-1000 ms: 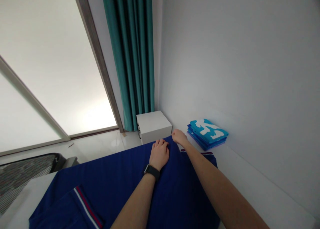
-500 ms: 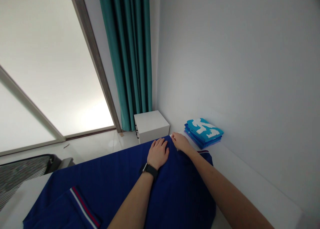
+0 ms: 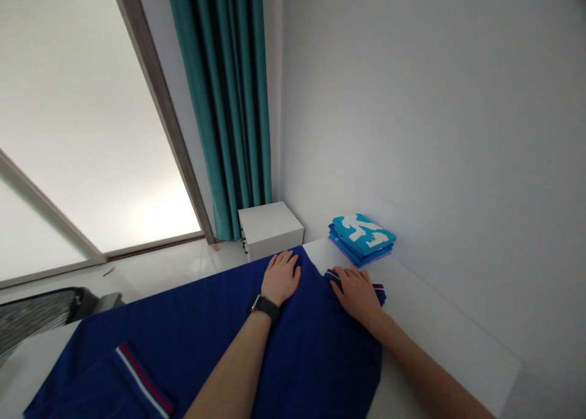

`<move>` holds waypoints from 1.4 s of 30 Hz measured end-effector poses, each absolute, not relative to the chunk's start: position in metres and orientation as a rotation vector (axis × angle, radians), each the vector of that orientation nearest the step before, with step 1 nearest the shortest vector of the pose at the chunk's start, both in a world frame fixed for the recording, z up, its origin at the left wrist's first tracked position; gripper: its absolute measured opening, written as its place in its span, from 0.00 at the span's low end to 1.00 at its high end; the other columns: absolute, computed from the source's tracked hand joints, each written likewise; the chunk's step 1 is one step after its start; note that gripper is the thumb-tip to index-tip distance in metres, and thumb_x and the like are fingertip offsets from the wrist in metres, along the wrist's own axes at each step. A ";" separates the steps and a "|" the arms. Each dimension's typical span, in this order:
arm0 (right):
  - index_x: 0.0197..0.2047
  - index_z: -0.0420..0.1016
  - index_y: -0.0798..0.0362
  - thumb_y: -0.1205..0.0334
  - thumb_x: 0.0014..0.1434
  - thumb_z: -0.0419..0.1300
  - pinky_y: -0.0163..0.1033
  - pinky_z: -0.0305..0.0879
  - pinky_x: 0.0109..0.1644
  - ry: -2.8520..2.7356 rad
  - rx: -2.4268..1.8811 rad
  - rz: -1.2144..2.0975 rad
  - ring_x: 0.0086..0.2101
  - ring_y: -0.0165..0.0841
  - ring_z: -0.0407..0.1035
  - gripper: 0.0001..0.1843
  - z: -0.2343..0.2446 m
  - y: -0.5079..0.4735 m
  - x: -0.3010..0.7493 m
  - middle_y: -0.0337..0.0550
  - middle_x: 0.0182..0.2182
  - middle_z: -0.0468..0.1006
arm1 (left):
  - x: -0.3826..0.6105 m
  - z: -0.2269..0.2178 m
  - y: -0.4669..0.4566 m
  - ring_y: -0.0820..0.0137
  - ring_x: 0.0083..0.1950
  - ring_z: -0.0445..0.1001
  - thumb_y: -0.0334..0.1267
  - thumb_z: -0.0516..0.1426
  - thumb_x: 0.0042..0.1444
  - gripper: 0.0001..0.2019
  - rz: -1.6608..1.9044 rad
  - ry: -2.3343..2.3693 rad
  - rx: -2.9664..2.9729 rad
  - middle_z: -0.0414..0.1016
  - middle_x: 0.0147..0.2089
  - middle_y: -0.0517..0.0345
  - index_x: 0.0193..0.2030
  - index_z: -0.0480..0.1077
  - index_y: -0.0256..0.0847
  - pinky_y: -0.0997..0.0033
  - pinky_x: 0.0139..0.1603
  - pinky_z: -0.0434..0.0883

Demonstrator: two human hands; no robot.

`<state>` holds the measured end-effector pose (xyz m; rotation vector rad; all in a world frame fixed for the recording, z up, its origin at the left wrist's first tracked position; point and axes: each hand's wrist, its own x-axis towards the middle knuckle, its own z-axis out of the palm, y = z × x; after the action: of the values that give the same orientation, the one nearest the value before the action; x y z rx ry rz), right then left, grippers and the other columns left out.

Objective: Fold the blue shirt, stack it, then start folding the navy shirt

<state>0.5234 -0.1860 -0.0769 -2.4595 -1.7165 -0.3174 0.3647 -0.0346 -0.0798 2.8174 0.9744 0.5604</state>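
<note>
A dark blue shirt point(image 3: 196, 333) with red-and-white striped trim is spread over the white table point(image 3: 451, 327). My left hand point(image 3: 280, 278), with a black watch on its wrist, lies flat on the shirt near its far edge, fingers stretched out. To its right, my right hand point(image 3: 357, 292) rests on the striped cuff of the far sleeve, palm down with its fingers spread. Both hands hold nothing that I can see. Another striped cuff point(image 3: 144, 382) lies at the lower left.
A stack of folded blue clothes point(image 3: 361, 239) sits at the table's far side by the wall. Beyond the table stand a white cabinet point(image 3: 270, 226) and a teal curtain point(image 3: 224, 113). A grey chair point(image 3: 41, 315) is at the left, near sliding glass doors point(image 3: 96, 107).
My right hand has moved from the shirt's far corner back and to the right, onto the sleeve cuff, and its fingers have opened. My left hand stays on the shirt.
</note>
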 end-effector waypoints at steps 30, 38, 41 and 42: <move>0.71 0.50 0.56 0.47 0.68 0.38 0.49 0.40 0.70 -1.847 -2.334 0.007 0.68 0.38 0.42 0.34 -0.099 -0.191 0.516 0.50 0.69 0.50 | 0.368 -0.088 -0.046 0.64 0.72 0.51 0.48 0.43 0.67 0.26 0.375 0.870 2.942 0.54 0.71 0.51 0.68 0.58 0.40 0.53 0.70 0.50; 0.71 0.49 0.57 0.46 0.68 0.37 0.48 0.38 0.70 -1.871 -2.349 0.047 0.68 0.38 0.40 0.35 -0.098 -0.191 0.518 0.50 0.69 0.47 | 0.371 -0.083 -0.052 0.61 0.72 0.52 0.47 0.44 0.67 0.25 0.379 0.872 2.904 0.55 0.71 0.50 0.68 0.58 0.42 0.52 0.70 0.51; 0.71 0.48 0.58 0.46 0.69 0.37 0.47 0.38 0.70 -1.889 -2.350 0.046 0.68 0.38 0.39 0.35 -0.097 -0.191 0.518 0.50 0.70 0.46 | 0.375 -0.077 -0.063 0.63 0.71 0.53 0.45 0.44 0.67 0.24 0.381 0.797 2.918 0.56 0.71 0.51 0.68 0.58 0.43 0.53 0.70 0.52; 0.71 0.48 0.58 0.47 0.69 0.37 0.47 0.38 0.70 -1.893 -2.350 0.046 0.68 0.38 0.39 0.35 -0.097 -0.192 0.519 0.50 0.70 0.46 | 0.376 -0.077 -0.066 0.63 0.71 0.52 0.44 0.44 0.67 0.24 0.383 0.766 2.927 0.56 0.71 0.51 0.67 0.58 0.42 0.54 0.70 0.52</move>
<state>0.5186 -0.1915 -0.0973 -2.3498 -1.8933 0.0456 0.3763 -0.0664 -0.0770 2.9273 0.7657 0.3833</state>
